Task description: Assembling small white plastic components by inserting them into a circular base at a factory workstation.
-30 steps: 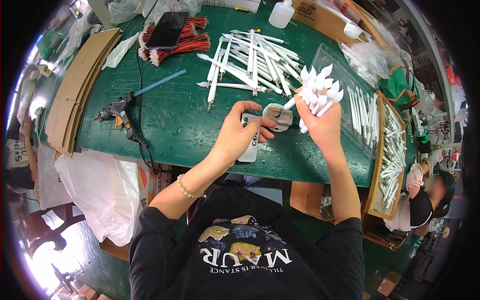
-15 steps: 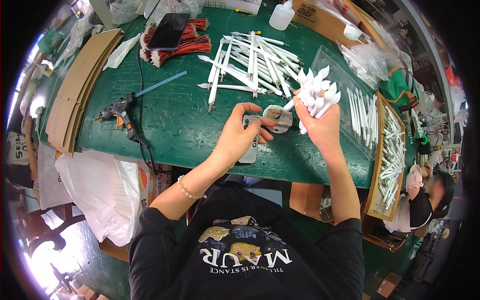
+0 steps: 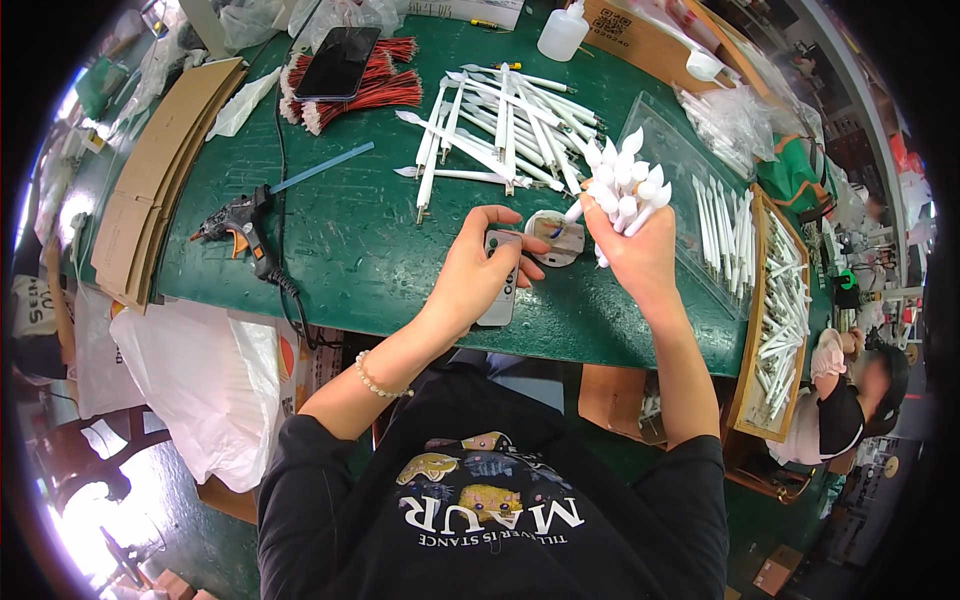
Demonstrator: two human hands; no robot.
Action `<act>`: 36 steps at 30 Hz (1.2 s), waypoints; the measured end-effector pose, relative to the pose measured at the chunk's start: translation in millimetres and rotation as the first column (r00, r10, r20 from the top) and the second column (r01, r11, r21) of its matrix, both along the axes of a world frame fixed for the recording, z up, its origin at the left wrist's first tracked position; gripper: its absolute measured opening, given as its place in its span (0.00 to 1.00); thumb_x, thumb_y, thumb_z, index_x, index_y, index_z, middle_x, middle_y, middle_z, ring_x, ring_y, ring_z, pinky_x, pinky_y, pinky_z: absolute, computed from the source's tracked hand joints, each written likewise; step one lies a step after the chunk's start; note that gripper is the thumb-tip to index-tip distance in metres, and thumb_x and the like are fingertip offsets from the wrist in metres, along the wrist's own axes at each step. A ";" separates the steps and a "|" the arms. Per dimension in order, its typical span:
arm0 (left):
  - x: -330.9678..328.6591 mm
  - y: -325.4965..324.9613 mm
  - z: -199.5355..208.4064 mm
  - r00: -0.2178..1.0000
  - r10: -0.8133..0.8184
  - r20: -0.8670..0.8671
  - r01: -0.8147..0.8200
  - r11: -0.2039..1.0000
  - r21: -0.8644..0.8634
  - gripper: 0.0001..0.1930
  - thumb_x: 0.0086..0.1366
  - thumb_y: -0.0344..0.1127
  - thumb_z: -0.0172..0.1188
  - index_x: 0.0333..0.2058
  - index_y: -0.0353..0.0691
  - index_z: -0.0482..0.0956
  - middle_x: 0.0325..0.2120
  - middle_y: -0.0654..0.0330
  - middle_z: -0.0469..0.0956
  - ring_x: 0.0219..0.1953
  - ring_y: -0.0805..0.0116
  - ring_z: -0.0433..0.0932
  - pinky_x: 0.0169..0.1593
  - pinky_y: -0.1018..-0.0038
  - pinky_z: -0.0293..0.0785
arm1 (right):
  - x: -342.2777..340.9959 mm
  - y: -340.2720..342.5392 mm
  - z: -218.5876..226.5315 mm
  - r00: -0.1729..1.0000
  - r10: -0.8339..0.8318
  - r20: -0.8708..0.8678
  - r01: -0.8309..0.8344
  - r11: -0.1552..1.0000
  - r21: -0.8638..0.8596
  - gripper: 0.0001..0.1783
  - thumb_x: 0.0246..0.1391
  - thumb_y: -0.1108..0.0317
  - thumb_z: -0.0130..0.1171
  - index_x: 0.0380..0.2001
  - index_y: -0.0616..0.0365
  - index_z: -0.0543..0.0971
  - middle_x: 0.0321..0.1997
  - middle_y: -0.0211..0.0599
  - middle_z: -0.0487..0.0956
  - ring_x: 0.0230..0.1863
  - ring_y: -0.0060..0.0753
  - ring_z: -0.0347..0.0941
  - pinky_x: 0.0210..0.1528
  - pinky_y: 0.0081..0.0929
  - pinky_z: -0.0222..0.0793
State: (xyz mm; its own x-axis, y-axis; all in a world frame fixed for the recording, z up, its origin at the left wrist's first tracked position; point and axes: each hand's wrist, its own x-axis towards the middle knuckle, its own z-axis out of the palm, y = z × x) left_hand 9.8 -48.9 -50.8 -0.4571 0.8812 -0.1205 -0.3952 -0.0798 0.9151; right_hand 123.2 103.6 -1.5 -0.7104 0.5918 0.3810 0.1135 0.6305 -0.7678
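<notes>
My right hand [image 3: 642, 250] is closed around a bunch of white flame-tipped LED candle sticks [image 3: 625, 180]. One stick in the bunch slants out toward a round white piece [image 3: 568, 240] on the table, which has small wires inside. My left hand [image 3: 480, 268] is beside that piece, its fingers curved and apart, the tips at its left edge. Under this hand lies a pale rectangular device [image 3: 497, 312], partly covered by the fingers. Beyond both hands is a loose pile of the same white sticks [image 3: 510, 120].
At left are a glue gun [image 3: 245, 225] with a blue glue stick and stacked cardboard [image 3: 165, 190]. A phone [image 3: 338, 62] rests on red wire bundles [image 3: 385, 88]. At right are a clear tray [image 3: 690, 245] and a wooden box [image 3: 745, 405] of sticks. A white bottle [image 3: 564, 32] stands behind.
My right hand and its bunch of candle sticks have shifted slightly left and tilted a little. My left hand stays in place.
</notes>
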 end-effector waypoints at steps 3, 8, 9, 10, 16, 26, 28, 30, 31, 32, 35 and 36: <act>-0.3 0.0 -0.9 1.000 -0.007 -0.002 0.007 1.000 0.007 0.16 0.65 0.27 0.46 0.50 0.30 0.58 0.40 0.45 0.78 0.33 0.68 0.77 0.38 0.76 0.73 | 0.4 0.6 -1.4 1.000 0.006 -0.015 -0.006 1.000 -0.001 0.10 0.52 0.73 0.63 0.38 0.64 0.80 0.27 0.27 0.79 0.23 0.12 0.68 0.22 0.17 0.60; 0.4 0.8 -2.0 1.000 -0.002 -0.004 0.003 1.000 0.008 0.15 0.66 0.26 0.45 0.50 0.31 0.58 0.39 0.44 0.78 0.33 0.68 0.78 0.37 0.77 0.74 | 1.2 2.1 -2.9 1.000 0.002 -0.013 -0.002 1.000 -0.017 0.09 0.52 0.74 0.63 0.38 0.64 0.80 0.27 0.27 0.79 0.23 0.12 0.68 0.22 0.16 0.60; 0.5 0.8 -1.6 1.000 -0.003 -0.005 0.003 1.000 0.008 0.15 0.66 0.26 0.45 0.50 0.31 0.58 0.39 0.44 0.78 0.33 0.68 0.78 0.37 0.77 0.74 | 1.5 2.6 -3.9 1.000 -0.001 -0.016 0.001 1.000 -0.006 0.09 0.52 0.74 0.63 0.38 0.63 0.80 0.27 0.27 0.79 0.23 0.12 0.68 0.22 0.16 0.60; 0.8 0.7 -1.1 1.000 -0.003 0.002 0.003 1.000 0.008 0.15 0.66 0.25 0.45 0.50 0.31 0.58 0.39 0.44 0.78 0.33 0.68 0.78 0.36 0.77 0.74 | 1.5 2.3 -3.5 1.000 -0.002 -0.016 0.002 1.000 -0.006 0.09 0.52 0.74 0.63 0.38 0.63 0.80 0.27 0.27 0.79 0.23 0.12 0.68 0.22 0.16 0.60; 1.0 0.7 -1.6 1.000 0.001 0.003 -0.001 1.000 0.004 0.14 0.65 0.25 0.45 0.49 0.31 0.58 0.39 0.44 0.78 0.32 0.68 0.78 0.36 0.77 0.74 | 1.3 1.2 -3.1 1.000 -0.002 -0.020 0.001 1.000 -0.025 0.09 0.52 0.74 0.63 0.37 0.64 0.80 0.27 0.26 0.79 0.23 0.11 0.68 0.22 0.16 0.60; 0.7 0.1 -2.6 1.000 -0.009 -0.021 0.009 1.000 0.008 0.14 0.65 0.23 0.44 0.49 0.31 0.58 0.39 0.43 0.78 0.33 0.67 0.79 0.35 0.77 0.73 | 1.4 -0.4 -0.6 1.000 -0.004 -0.012 0.003 1.000 -0.015 0.08 0.52 0.74 0.62 0.37 0.63 0.80 0.25 0.25 0.78 0.22 0.11 0.67 0.21 0.16 0.59; 0.9 0.1 -2.2 1.000 -0.007 -0.014 0.007 1.000 0.007 0.14 0.65 0.23 0.44 0.49 0.31 0.58 0.39 0.43 0.78 0.33 0.67 0.79 0.36 0.77 0.73 | 1.2 -0.3 -0.8 1.000 -0.003 -0.003 0.003 1.000 -0.016 0.09 0.52 0.74 0.63 0.37 0.63 0.80 0.25 0.25 0.78 0.22 0.11 0.67 0.21 0.16 0.59; 0.9 -0.1 -1.8 1.000 -0.007 -0.008 0.007 1.000 0.006 0.14 0.65 0.23 0.44 0.49 0.31 0.58 0.39 0.43 0.78 0.33 0.67 0.78 0.36 0.77 0.73 | 1.1 0.1 -2.1 1.000 0.000 -0.020 0.001 1.000 0.006 0.09 0.52 0.74 0.63 0.37 0.63 0.80 0.25 0.25 0.78 0.22 0.11 0.67 0.21 0.16 0.59; 0.9 -0.2 -1.6 1.000 -0.005 -0.013 0.005 1.000 0.007 0.14 0.65 0.24 0.44 0.49 0.31 0.58 0.39 0.44 0.78 0.33 0.68 0.78 0.36 0.77 0.73 | 1.2 0.1 -2.0 1.000 0.000 -0.019 0.001 1.000 0.006 0.09 0.52 0.74 0.63 0.37 0.63 0.80 0.25 0.25 0.78 0.22 0.11 0.67 0.21 0.16 0.59; 0.9 -0.3 -1.5 1.000 -0.004 -0.018 0.004 1.000 0.008 0.14 0.65 0.24 0.44 0.49 0.30 0.58 0.40 0.44 0.78 0.33 0.68 0.78 0.36 0.77 0.73 | 1.4 0.0 -1.9 1.000 -0.002 -0.014 0.002 1.000 0.002 0.09 0.52 0.73 0.63 0.37 0.63 0.80 0.26 0.25 0.78 0.22 0.11 0.67 0.21 0.16 0.59; 1.6 1.1 -2.0 1.000 0.010 -0.020 -0.010 1.000 0.015 0.15 0.65 0.25 0.45 0.50 0.30 0.58 0.40 0.45 0.77 0.32 0.69 0.77 0.37 0.77 0.73 | 2.8 0.7 -1.5 1.000 -0.002 -0.011 0.002 1.000 -0.012 0.09 0.52 0.73 0.63 0.37 0.64 0.80 0.27 0.26 0.78 0.23 0.12 0.68 0.22 0.16 0.60; 1.3 0.3 -2.1 1.000 0.014 -0.021 -0.014 1.000 0.014 0.15 0.65 0.25 0.45 0.50 0.30 0.58 0.40 0.45 0.77 0.32 0.69 0.77 0.37 0.77 0.73 | 2.1 0.9 -2.3 1.000 0.007 -0.014 -0.007 1.000 -0.025 0.10 0.52 0.73 0.63 0.38 0.64 0.79 0.27 0.26 0.78 0.23 0.12 0.68 0.22 0.16 0.60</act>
State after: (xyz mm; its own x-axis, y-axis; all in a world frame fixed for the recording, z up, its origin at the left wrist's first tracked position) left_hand 11.1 -48.6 -52.9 -0.4719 0.8761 -0.0988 -0.3747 -0.0978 0.9220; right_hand 125.3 104.5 -3.9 -0.7093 0.5962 0.3761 0.0980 0.6118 -0.7849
